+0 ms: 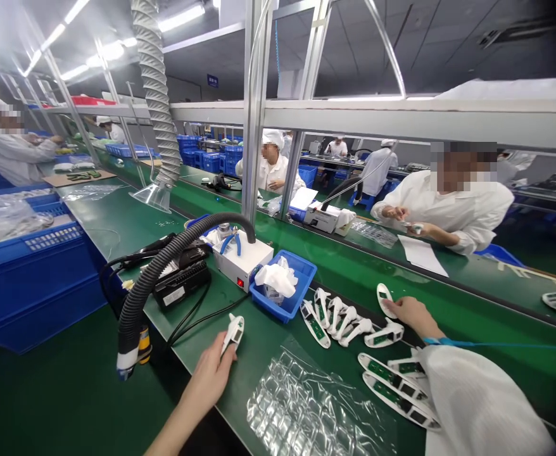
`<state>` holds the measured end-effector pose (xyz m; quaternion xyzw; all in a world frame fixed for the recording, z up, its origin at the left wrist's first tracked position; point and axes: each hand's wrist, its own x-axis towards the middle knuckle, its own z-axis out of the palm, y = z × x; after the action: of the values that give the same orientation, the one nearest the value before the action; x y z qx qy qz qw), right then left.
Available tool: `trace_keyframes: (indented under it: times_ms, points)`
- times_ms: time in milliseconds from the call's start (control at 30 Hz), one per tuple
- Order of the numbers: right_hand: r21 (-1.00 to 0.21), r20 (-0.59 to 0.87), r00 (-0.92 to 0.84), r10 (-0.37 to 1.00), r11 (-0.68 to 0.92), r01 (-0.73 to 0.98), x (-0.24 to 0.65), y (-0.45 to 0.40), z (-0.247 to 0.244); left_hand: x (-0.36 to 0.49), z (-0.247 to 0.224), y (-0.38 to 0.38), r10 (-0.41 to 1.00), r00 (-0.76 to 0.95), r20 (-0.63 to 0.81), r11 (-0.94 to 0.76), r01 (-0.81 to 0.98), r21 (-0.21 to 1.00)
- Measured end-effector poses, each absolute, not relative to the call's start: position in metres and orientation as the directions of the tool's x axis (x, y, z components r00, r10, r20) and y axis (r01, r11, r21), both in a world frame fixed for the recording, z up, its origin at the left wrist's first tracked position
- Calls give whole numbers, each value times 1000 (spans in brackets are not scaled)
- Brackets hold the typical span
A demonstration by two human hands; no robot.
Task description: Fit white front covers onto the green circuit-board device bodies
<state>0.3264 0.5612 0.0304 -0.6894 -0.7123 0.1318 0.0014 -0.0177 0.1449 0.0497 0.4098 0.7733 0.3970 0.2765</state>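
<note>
Right sleeve [482, 399] outstretched | right hand [415, 315] pinching shell [383, 295] | left hand [213, 368] gripping device [235, 329]

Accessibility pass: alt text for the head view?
A person's left hand holds a white device; the right hand holds a white oval piece. Near them, a green workbench bears more white pieces and clear bubbled plastic; co-workers in white are beyond.

No text being read with certainty. Blue sign [212, 81] is showing in the background beneath the ceiling, bearing pale characters; these are remaining too small to decipher. White label [174, 296] is sitting on the side of the black box [189, 282] on the near bench; its print is blurring out. White unit [322, 219] across the belt is showing small dark marks on its front, likewise unreadable.
</note>
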Motion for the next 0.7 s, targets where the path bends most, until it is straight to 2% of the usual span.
trace_keyframes:
  times_ms: [167,433,533,700]
  points:
    - [-242,-176,-70,982,25,970,308,550,33,-59,43,182,821,-564,90,383,661,645]
    - [-392,-116,-84,990,32,919,303,528,59,-64,36,206,759,-594,266,522,800,297]
    - [-484,-89,-89,992,35,875,313,508,72,-64,31,206,753,-583,305,527,812,251]
    - [-697,-88,-115,989,22,717,335,451,85,-57,31,202,723,-554,413,490,832,258]
